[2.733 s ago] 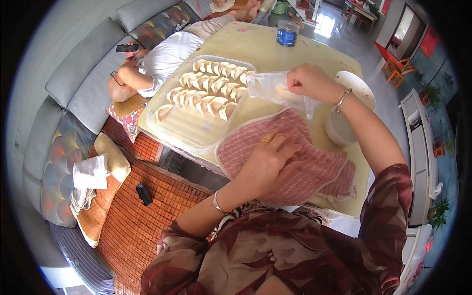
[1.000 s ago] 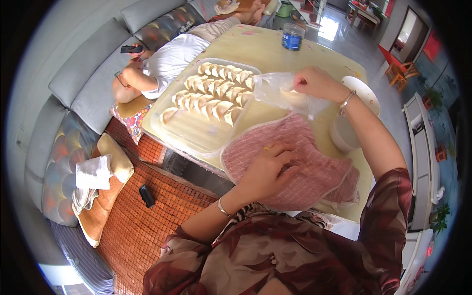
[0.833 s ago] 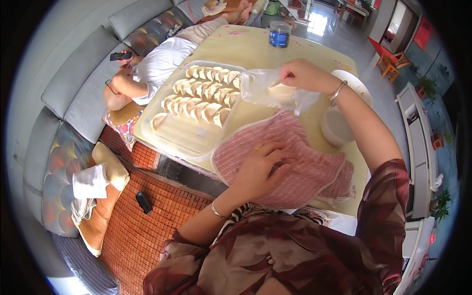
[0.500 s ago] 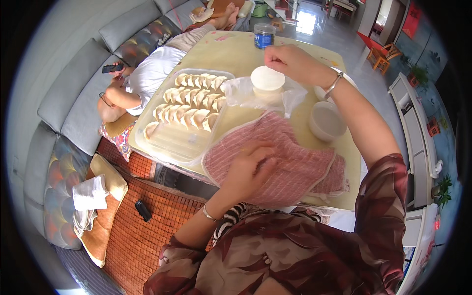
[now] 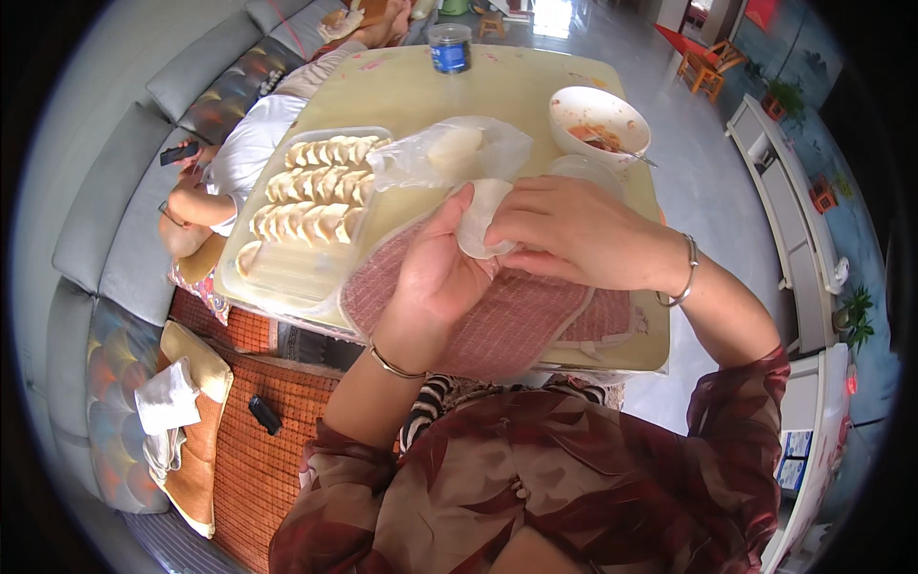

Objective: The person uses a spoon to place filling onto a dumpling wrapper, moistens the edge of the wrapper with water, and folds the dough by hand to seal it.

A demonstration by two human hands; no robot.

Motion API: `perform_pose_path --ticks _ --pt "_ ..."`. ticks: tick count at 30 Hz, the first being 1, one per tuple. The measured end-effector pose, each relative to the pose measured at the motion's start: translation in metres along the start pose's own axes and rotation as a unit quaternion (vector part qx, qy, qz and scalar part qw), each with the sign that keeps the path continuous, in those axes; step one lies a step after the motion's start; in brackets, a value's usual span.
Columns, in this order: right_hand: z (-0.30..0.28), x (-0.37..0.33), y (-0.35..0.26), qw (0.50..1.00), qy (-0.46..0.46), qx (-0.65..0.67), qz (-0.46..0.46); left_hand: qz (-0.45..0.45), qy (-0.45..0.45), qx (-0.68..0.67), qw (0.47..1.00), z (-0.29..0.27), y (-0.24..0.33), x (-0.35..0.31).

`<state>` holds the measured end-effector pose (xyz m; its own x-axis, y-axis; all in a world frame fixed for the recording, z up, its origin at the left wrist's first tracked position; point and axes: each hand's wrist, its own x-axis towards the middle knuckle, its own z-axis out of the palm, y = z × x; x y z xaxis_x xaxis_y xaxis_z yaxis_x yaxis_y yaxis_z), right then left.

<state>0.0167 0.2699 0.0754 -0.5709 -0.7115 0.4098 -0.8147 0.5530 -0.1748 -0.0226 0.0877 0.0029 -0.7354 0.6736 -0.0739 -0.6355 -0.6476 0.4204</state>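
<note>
At the centre of the frame the left hand (image 5: 435, 277) lies palm up with one round white dumpling wrapper (image 5: 481, 215) draped over its fingers; its grip is loose, fingers apart beneath the wrapper. The right hand (image 5: 564, 234) comes in from the right, its thumb and fingertips pinched together on the wrapper's right edge. Each wrist wears one thin metal bangle.

Just above the hands, one crumpled clear plastic bag (image 5: 449, 153) holds a stack of more wrappers. To the left of the bag, one pale rectangular tray (image 5: 277, 277) carries three rows of folded dumplings (image 5: 320, 191); the exact number is hard to tell, roughly two dozen. Under the hands lies one red-and-white checked cloth (image 5: 516, 320) on the yellowish bench (image 5: 516, 96). At the upper right stands one white bowl (image 5: 598, 120) with reddish filling and a utensil, and at the top centre one blue-labelled jar (image 5: 449, 48).

In the upper left of the frame, a person in a white top (image 5: 244, 153) lies on the grey sofa (image 5: 124, 172), holding one dark phone (image 5: 179, 153).
</note>
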Motion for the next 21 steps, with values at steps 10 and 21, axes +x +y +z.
perform_pose_path --ticks 10,21 --pt "-0.035 -0.096 0.051 0.977 0.025 -0.057 0.205 0.015 0.015 0.152 0.988 0.026 -0.009 0.031" --pt "-0.017 -0.102 0.063 0.958 -0.044 -0.178 0.219 -0.024 -0.018 0.113 0.993 0.019 -0.009 0.059"
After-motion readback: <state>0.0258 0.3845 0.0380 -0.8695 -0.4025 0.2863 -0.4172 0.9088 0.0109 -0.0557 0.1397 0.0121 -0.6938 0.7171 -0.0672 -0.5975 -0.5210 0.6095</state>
